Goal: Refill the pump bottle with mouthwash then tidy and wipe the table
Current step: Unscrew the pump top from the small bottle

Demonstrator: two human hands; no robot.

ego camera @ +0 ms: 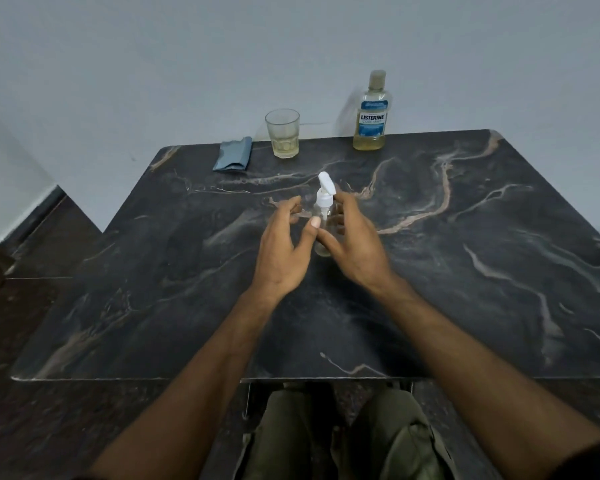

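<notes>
Dark marble-look table (465, 271) with tan and grey veining and rounded corners is sitting against a plain pale wall (153, 64); dark floor (42, 323) is showing to the left and below the near edge. Small clear pump bottle (323, 216) with a white pump head is standing upright near the table's middle, a little yellowish liquid sitting at its bottom. Right hand (354, 244) is wrapping around the bottle's body, fingers curling behind it. Left hand (284, 247) is hovering just beside it with fingers spread and relaxed, thumb tip reaching to the bottle's side; actual contact is hard to tell. At the far edge, 3 items are standing in a row: folded blue-grey cloth (232, 154), faceted clear glass (282, 138) holding a bit of yellowish liquid, and a capped, low-filled Listerine mouthwash bottle (371, 112) with a blue label. Olive trousers (388, 438) are showing under the table.
</notes>
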